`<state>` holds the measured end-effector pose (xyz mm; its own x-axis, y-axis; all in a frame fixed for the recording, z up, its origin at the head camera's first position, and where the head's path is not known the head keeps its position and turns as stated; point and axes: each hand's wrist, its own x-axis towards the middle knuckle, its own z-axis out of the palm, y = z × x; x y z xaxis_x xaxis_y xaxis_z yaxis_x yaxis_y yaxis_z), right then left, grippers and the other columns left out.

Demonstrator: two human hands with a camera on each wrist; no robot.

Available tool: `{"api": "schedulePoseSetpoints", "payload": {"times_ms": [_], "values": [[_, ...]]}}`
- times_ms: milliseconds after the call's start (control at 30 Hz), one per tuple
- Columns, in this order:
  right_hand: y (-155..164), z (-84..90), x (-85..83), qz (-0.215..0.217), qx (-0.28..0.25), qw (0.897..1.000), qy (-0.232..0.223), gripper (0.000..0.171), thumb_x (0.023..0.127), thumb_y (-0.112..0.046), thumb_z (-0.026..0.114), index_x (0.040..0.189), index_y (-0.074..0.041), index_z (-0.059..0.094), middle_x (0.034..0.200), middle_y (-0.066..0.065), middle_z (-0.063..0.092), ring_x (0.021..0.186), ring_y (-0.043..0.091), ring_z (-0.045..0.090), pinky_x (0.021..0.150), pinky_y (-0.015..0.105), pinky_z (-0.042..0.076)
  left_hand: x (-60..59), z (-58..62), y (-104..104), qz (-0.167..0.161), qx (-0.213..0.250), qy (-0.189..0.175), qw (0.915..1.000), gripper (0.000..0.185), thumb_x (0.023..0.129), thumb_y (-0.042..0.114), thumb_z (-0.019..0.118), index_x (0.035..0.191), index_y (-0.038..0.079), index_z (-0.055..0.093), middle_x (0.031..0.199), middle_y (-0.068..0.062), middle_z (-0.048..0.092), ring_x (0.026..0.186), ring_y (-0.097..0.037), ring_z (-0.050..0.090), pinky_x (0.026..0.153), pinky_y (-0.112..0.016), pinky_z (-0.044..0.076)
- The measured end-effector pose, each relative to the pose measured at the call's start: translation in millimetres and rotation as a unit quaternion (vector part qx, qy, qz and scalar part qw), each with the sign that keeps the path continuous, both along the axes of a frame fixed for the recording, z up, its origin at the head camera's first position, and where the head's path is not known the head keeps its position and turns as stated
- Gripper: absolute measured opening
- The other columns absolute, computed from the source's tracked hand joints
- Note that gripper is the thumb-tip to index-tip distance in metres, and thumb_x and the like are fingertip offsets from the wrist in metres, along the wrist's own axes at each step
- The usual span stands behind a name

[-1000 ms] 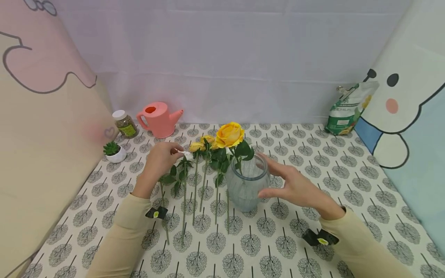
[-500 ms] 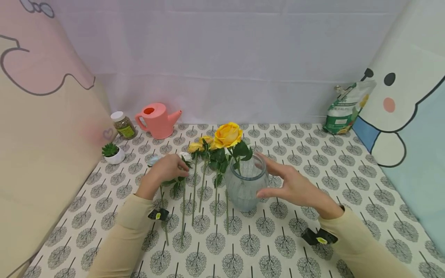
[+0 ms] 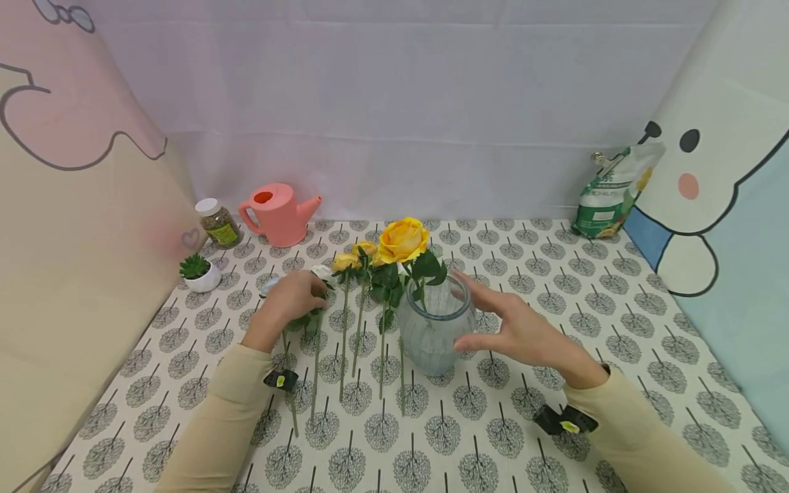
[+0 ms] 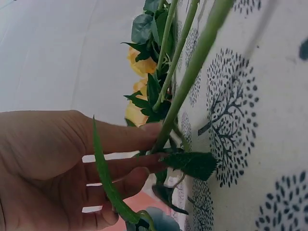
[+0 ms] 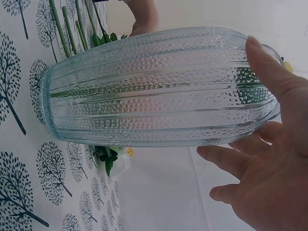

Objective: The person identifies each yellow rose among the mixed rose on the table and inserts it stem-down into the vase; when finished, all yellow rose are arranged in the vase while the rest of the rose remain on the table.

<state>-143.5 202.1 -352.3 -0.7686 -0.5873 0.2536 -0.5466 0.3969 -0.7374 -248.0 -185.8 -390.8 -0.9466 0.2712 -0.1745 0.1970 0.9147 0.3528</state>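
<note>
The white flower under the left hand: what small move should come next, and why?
Probably lift that stem off the cloth. The left hand already has its fingers around it near the leaves, while the right hand steadies the glass vase, which holds one yellow rose.

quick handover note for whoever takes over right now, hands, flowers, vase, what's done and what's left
Left hand: fingers curled on a stem of the loose flowers lying on the tablecloth, left of the vase.
Right hand: open, thumb and fingers steadying the glass vase, which stands upright.
Done: one yellow rose stands in the vase.
Left: the other stems lie outside it; the one in the left grip has not been lifted.
</note>
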Motion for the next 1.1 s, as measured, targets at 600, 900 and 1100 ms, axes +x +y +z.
{"api": "schedulePoseSetpoints", "payload": {"times_ms": [600,900,1100], "values": [[-0.4,-0.3,0.0,0.003,0.003,1.000,0.009,0.100,0.084,-0.025,0.082,0.161,-0.019,0.019,0.159,0.014,0.030,0.133,0.038,0.049,0.108,0.058,0.038,1.6,1.8,1.1,0.028,0.015,0.117,0.9926,0.022,0.091,0.016,0.075,0.112,0.009,0.076,0.096,-0.010,0.072,0.073,-0.021,0.064,0.055,-0.035,0.052],[0.3,-0.4,-0.3,0.003,0.004,1.000,0.004,0.099,0.084,-0.025,0.082,0.161,-0.020,0.019,0.160,0.014,0.030,0.133,0.037,0.048,0.108,0.058,0.036,1.9,-1.9,16.7,0.006,0.089,0.072,0.9934,0.027,0.094,0.011,0.071,0.120,0.004,0.071,0.104,-0.016,0.073,0.077,-0.023,0.068,0.057,-0.032,0.054],[0.5,-1.8,0.2,0.004,-0.004,1.000,-0.001,0.099,0.084,-0.024,0.081,0.161,-0.021,0.019,0.160,0.013,0.030,0.134,0.036,0.048,0.108,0.058,0.037,-9.1,-9.0,25.2,-0.007,0.101,0.025,0.9945,0.032,0.093,0.012,0.073,0.123,0.002,0.068,0.106,-0.018,0.071,0.084,-0.027,0.069,0.064,-0.036,0.057]]}}
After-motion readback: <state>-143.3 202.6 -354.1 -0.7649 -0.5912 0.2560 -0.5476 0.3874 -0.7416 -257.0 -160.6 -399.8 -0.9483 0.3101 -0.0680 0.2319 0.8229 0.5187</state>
